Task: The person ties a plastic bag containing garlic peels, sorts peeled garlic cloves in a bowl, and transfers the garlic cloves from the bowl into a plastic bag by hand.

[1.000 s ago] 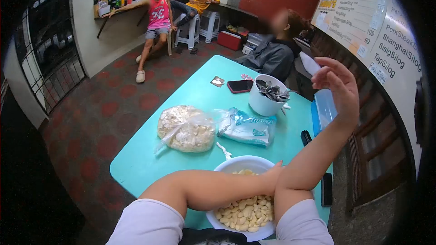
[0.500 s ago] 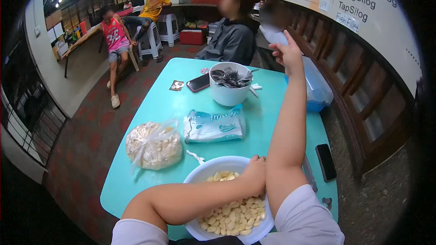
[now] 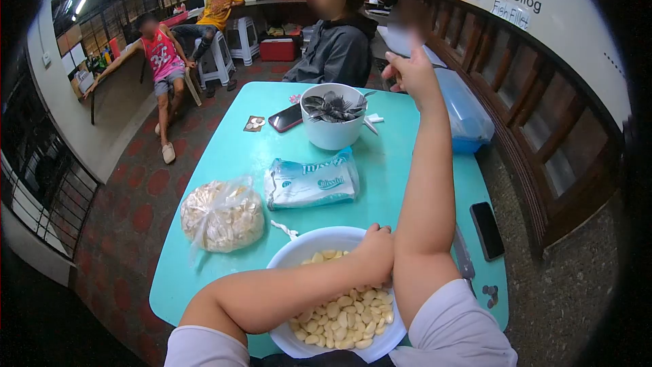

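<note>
A pale bowl (image 3: 288, 248) of peeled garlic cloves (image 3: 346, 316) sits at the table's near edge. My left hand (image 3: 375, 253) is over its right side, against my right forearm. Its fingers are curled, and anything inside them is hidden. My right hand (image 3: 414, 80) is raised beyond the table's far right, index finger stretched out and nothing held. A knotted clear plastic bag (image 3: 223, 217) of pale pieces, perhaps garlic, lies left of the bowl. A tissue pack (image 3: 312, 182) rests behind the bowl. Beside my right elbow lies a knife (image 3: 464, 255), partly covered by my arm.
A white tub (image 3: 331, 132) of dark cutlery stands at the back, next to a phone (image 3: 285, 117). Another phone (image 3: 487, 231) and coins (image 3: 490, 295) lie on the right. A blue-lidded container (image 3: 462, 112) is beyond my right arm. One person (image 3: 336, 47) sits across; others sit farther off.
My view has shifted slightly. My right hand stays raised, but its pointing finger has turned and the hand has tilted. My left hand stays at the bowl's right side.
</note>
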A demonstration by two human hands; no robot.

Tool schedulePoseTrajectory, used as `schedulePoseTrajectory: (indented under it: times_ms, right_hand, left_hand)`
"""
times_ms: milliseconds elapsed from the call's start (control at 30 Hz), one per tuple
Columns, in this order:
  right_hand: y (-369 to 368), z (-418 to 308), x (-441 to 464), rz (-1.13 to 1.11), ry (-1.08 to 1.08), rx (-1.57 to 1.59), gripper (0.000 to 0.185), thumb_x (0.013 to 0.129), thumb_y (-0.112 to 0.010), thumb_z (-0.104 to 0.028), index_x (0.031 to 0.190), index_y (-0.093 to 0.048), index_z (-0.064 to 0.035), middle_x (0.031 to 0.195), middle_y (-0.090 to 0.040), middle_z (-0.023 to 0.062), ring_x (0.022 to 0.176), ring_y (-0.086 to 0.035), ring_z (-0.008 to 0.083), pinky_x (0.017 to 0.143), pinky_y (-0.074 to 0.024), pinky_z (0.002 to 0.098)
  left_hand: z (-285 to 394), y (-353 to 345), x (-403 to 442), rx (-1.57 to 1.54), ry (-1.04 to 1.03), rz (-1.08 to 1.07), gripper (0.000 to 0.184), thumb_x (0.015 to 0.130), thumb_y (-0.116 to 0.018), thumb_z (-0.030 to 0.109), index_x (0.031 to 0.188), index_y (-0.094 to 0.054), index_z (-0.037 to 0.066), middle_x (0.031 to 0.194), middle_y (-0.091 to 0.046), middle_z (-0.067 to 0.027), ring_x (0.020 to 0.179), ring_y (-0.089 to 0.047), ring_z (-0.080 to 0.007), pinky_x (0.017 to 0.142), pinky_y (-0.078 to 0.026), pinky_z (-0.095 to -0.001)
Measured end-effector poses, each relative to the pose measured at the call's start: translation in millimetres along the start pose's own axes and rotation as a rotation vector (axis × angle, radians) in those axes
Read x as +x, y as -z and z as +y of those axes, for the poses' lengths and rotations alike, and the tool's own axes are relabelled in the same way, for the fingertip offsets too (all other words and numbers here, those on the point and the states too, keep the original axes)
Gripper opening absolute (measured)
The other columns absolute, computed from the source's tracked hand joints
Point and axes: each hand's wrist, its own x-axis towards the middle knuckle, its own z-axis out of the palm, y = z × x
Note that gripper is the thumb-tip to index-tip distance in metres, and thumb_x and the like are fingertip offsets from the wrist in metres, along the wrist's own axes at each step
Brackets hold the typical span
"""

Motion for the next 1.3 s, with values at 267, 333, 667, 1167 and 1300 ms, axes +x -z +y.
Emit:
schedulePoseTrajectory:
  times_ms: [267,333,667,1167,1300]
  right_hand:
    - [-1,-38,-15,0.024,0.078,-0.061,0.082,0.096,-0.058,-0.018,0.155,-0.005,0.0007,0.085,-0.073,0.0149,0.046,-0.052,0.0076,0.043,-0.0409,0.0234]
    - [0,-39,-14,0.048,0.088,-0.076,0.08,0.096,-0.057,-0.018,0.155,-0.007,0.0004,0.084,-0.073,0.015,0.046,-0.052,0.0076,0.043,-0.04,0.0228]
    - [6,-50,-24,0.002,-0.127,-0.378,0.079,0.093,-0.058,-0.023,0.154,-0.016,0.002,0.061,-0.06,0.0058,0.05,-0.05,0.0113,0.05,-0.0408,0.0281]
    - [-13,-34,-12,-0.004,-0.031,-0.568,0.08,0.089,-0.058,-0.026,0.156,-0.018,-0.0055,0.126,-0.051,0.0284,0.115,-0.052,0.0382,0.101,-0.04,0.0427]
    - [-20,-47,-20,-0.014,-0.037,-0.603,0.081,0.089,-0.056,-0.028,0.155,-0.017,-0.004,0.132,-0.054,0.0316,0.122,-0.055,0.0436,0.106,-0.0418,0.0459]
  left_hand:
    - [-11,-10,4,-0.069,-0.112,0.037,0.034,0.078,-0.069,0.028,0.108,-0.068,0.011,0.108,-0.066,-0.0137,0.104,-0.06,-0.0342,0.09,-0.044,-0.0459]
    - [-11,-9,3,-0.076,-0.112,0.042,0.034,0.079,-0.068,0.028,0.108,-0.068,0.011,0.107,-0.066,-0.0131,0.104,-0.06,-0.0336,0.089,-0.044,-0.0454]
    - [-15,-12,8,-0.036,-0.098,-0.047,0.036,0.08,-0.066,0.028,0.113,-0.065,0.014,0.115,-0.065,-0.0113,0.111,-0.059,-0.0311,0.089,-0.045,-0.048]
    - [-13,-2,4,-0.122,-0.097,-0.025,0.042,0.08,-0.066,0.03,0.119,-0.063,0.016,0.123,-0.063,-0.0112,0.115,-0.057,-0.031,0.09,-0.044,-0.0489]
    - [-14,-8,0,-0.193,-0.141,0.117,0.034,0.079,-0.067,0.028,0.111,-0.067,0.014,0.115,-0.065,-0.0122,0.11,-0.06,-0.0305,0.089,-0.044,-0.0464]
